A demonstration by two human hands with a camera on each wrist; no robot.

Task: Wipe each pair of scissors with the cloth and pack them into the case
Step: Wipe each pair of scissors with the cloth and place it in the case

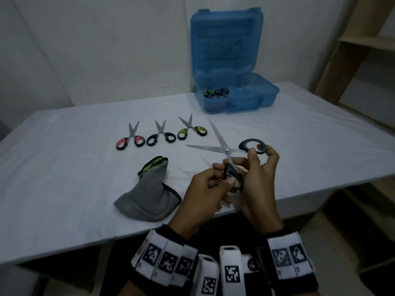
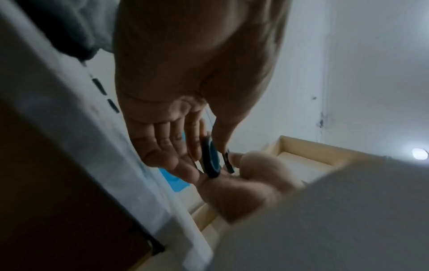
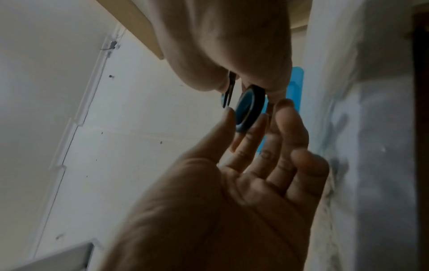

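A large pair of dark-handled scissors [image 1: 227,150] is held above the table's front edge, blades spread wide. My left hand [image 1: 222,177] pinches the lower handle loop [image 2: 211,159] between thumb and fingers. My right hand [image 1: 261,151] pinches the upper loop [image 3: 249,110]. On the table lie three smaller pairs in a row: pink-handled scissors [image 1: 130,142], black-handled scissors [image 1: 161,137] and green-handled scissors [image 1: 192,131]. A crumpled grey cloth [image 1: 149,195] lies left of my hands, untouched. The blue case [image 1: 230,67] stands open at the back, with several scissors [image 1: 215,92] inside.
The white-covered table [image 1: 64,167] ends just below my hands. A wooden shelf unit [image 1: 363,50] stands to the right of the table. A plain wall runs behind the case.
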